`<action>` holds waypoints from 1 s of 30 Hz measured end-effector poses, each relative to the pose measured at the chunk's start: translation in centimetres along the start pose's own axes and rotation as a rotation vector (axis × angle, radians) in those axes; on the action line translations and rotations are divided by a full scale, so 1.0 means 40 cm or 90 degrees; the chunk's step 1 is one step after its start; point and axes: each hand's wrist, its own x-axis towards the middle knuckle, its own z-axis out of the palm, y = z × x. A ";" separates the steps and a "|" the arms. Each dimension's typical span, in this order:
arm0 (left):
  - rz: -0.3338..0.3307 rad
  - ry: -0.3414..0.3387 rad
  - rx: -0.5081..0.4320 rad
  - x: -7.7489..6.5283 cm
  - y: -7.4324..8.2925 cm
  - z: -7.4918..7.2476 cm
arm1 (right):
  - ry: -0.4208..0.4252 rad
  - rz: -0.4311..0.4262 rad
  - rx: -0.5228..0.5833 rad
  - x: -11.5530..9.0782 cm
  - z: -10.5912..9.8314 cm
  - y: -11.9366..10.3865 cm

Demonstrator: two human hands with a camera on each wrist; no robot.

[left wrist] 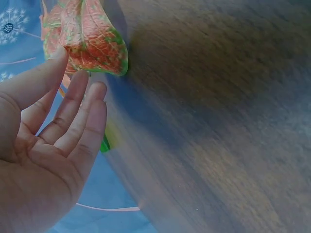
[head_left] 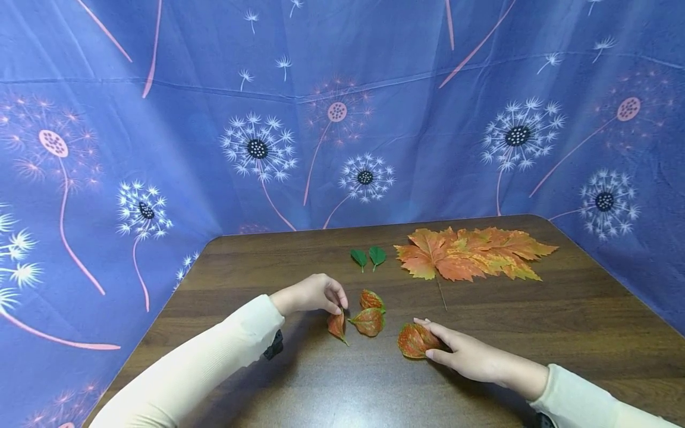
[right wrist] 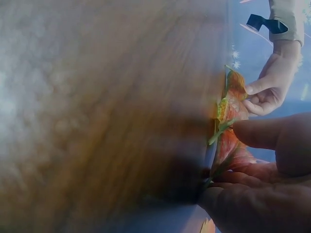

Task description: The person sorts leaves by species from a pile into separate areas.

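In the head view, my left hand (head_left: pixel 314 293) pinches a red leaf with green edges (head_left: pixel 336 326) between thumb and fingertips, just above the wooden table. The left wrist view shows the veined surface of this red leaf (left wrist: pixel 95 41) at the thumb tip, with the other fingers loosely extended. To the right, my right hand (head_left: pixel 471 355) holds a rounded red-orange leaf (head_left: pixel 414 341), thumb on the near side and fingers at the far edge. Between the hands lie two more red-and-green leaves, one nearer (head_left: pixel 368 321) and one behind it (head_left: pixel 370 299), overlapping in this view.
Two small green leaves, a left one (head_left: pixel 359 257) and a right one (head_left: pixel 377 255), lie farther back on the brown wooden table (head_left: pixel 257 261). Large orange maple leaves (head_left: pixel 471 252) overlap at the back right. A blue dandelion-patterned cloth (head_left: pixel 407 119) hangs behind the table.
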 end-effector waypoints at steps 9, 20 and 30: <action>0.020 0.004 0.025 0.000 -0.006 0.000 | -0.011 0.020 0.030 0.001 -0.003 -0.001; 0.059 -0.006 0.044 -0.002 -0.012 -0.002 | 0.032 -0.057 -0.069 -0.003 -0.001 -0.001; 0.071 0.000 0.031 -0.001 -0.035 -0.021 | 0.002 -0.060 0.023 0.000 -0.021 -0.011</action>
